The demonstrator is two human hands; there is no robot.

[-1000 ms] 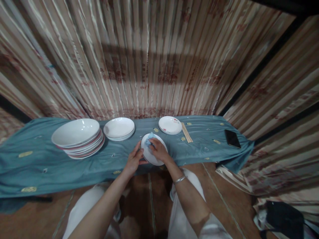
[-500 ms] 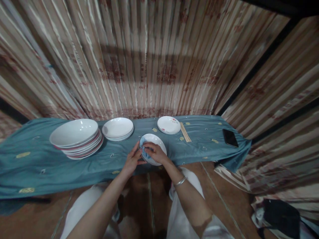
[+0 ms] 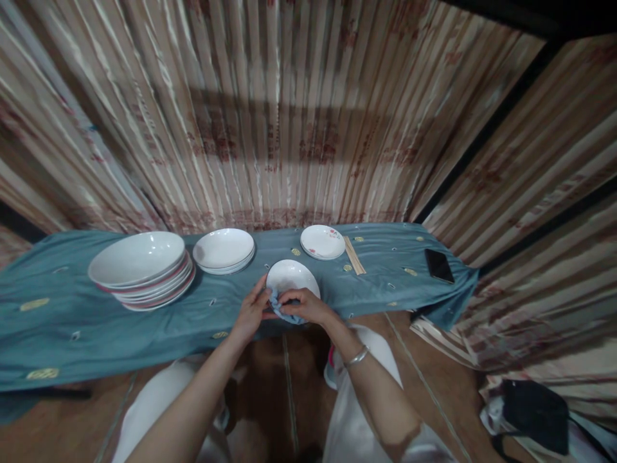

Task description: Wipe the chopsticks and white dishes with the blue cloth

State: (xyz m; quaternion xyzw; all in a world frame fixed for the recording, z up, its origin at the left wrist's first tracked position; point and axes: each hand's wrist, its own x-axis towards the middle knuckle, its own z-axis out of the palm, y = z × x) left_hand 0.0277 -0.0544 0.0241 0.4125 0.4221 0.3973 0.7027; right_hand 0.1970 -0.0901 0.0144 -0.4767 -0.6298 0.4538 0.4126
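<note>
A white plate (image 3: 293, 273) is held over the front edge of the cloth-covered table. My left hand (image 3: 251, 310) grips its left rim, with the thumb on top and fingers beneath. My right hand (image 3: 306, 305) is closed on a light blue cloth (image 3: 279, 307), pressed against the plate's near rim. Part of the cloth is hidden under the fingers. Just behind the plate, to the right, sits a small stack of flower-patterned plates (image 3: 322, 242), with wooden chopsticks (image 3: 355, 256) beside it.
On the left of the teal tablecloth (image 3: 159, 334) stands a tall stack of large white bowls (image 3: 139, 257). A shorter stack of white plates (image 3: 224, 248) is beside it. A black phone (image 3: 439, 265) lies at the right end. A pleated curtain (image 3: 270, 128) hangs behind the table.
My right hand and the blue cloth have moved from the plate's left inner side down to its near rim. The left hand keeps its hold. The view has shifted slightly.
</note>
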